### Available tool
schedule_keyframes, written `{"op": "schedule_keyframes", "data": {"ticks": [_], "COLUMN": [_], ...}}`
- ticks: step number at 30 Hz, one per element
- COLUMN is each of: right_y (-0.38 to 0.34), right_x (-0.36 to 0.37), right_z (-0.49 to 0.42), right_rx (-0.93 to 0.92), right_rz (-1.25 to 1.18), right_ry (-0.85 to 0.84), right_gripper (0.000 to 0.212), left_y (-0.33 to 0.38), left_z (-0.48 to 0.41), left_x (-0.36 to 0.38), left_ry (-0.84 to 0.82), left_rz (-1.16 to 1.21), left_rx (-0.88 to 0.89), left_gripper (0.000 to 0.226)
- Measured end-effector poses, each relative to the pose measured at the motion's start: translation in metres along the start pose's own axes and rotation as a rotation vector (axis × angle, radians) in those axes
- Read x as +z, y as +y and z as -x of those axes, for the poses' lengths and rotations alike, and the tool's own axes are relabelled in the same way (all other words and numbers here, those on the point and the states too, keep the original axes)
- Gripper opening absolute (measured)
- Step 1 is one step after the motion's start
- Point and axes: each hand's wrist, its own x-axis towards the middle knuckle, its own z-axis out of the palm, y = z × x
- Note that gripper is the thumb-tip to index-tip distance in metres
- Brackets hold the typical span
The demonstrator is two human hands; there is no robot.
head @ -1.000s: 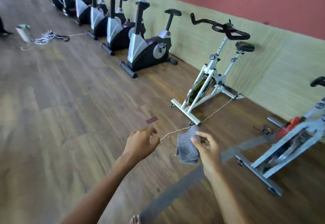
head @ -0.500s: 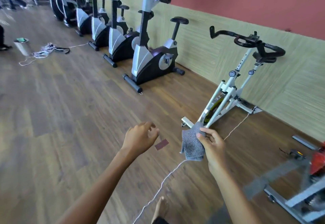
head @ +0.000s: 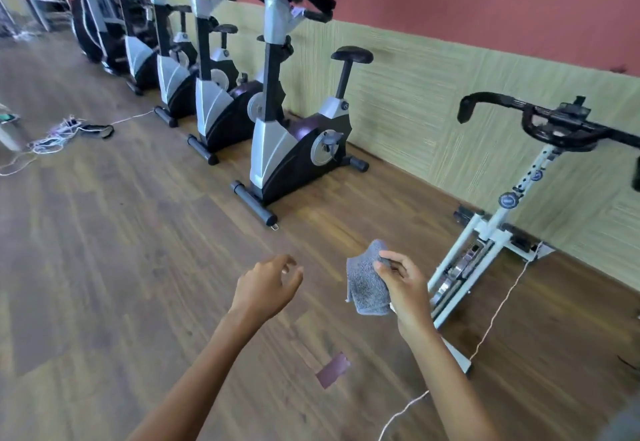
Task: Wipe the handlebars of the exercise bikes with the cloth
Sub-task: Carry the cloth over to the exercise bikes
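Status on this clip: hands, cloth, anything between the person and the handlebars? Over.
Left hand open, empty. Right hand pinching grey cloth, clear of the bikes. Nearest handlebars untouched, on white spin bike ahead right. Thin cord on floor by its base.

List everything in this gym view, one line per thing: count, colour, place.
upright bikes: at least four, silver and black, in a row along the wall
spin bike: one, white frame, right side by the wall
handlebars: one set, black, on top of the spin bike
cloth: one, grey, in the right hand
string: one, white, on the floor beside the spin bike
tape patch: one, dull purple, on the floor between the arms
cord pile: one, white and black, floor at far left
floor: one, brown wood, throughout
left hand: one, holds nothing, fingers loosely curled
right hand: one, pinches the cloth
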Motion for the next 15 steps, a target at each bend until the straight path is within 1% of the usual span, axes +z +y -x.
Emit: {"op": "schedule_keyframes", "data": {"ticks": [5,7,9,12,15], "right_y": [-0.008,-0.014,-0.021,-0.038,-0.067], "right_x": [0.039,0.053,0.063,0.072,0.071], "right_z": [-0.096,-0.136,-0.173,-0.222,-0.248], "right_rx": [-0.065,-0.102,-0.124,-0.149,-0.171], "right_rz": [0.029,0.039,0.029,0.041,0.064], "right_ry": [0.081,0.145,0.235,0.443,0.586], "right_gripper": [0.017,0.016,0.015,0.014,0.014], "left_y": [-0.007,-0.008,-0.004,0.013,0.045], "left_z": [-0.138,-0.201,-0.263,-0.347,-0.404], "left_x": [-0.003,-0.002,-0.001,0.0,0.003], "left_ry": [-0.015,-0.039,-0.063,-0.123,-0.154], "left_rz": [0.019,0.022,0.027,0.061,0.083], "left_rx": [0.089,0.158,0.246,0.373,0.516], "left_gripper": [0.031,0.033,0.033,0.032,0.032]}}
